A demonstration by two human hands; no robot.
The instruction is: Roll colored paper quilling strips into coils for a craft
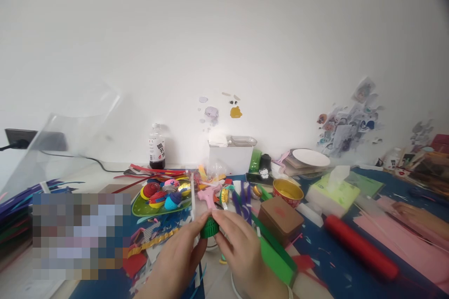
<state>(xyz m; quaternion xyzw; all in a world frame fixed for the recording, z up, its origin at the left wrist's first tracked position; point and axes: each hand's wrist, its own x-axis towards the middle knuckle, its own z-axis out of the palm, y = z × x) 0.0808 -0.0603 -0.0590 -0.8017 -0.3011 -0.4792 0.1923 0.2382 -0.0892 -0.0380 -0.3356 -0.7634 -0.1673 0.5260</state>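
Between my fingertips is a small green piece of ridged corrugated paper (209,228), rolled into a dome or cone shape. My left hand (180,252) grips its left side, and my right hand (240,245) pinches it from the right. Just behind the hands lies a pink object (206,195) shaped like a glue gun, partly hidden by my fingers. A green leaf-shaped plate (139,206) to the left bears several coiled paper pieces in red, yellow, blue and pink. A gold ridged strip (224,195) stands near the pink object.
Paper strips and scraps litter the blue table around the hands. To the right are a brown box (280,218), a gold-lined bowl (288,190), a tissue pack (333,194) and a red roll (361,246). A bottle (156,147) and a white box (230,159) stand by the wall.
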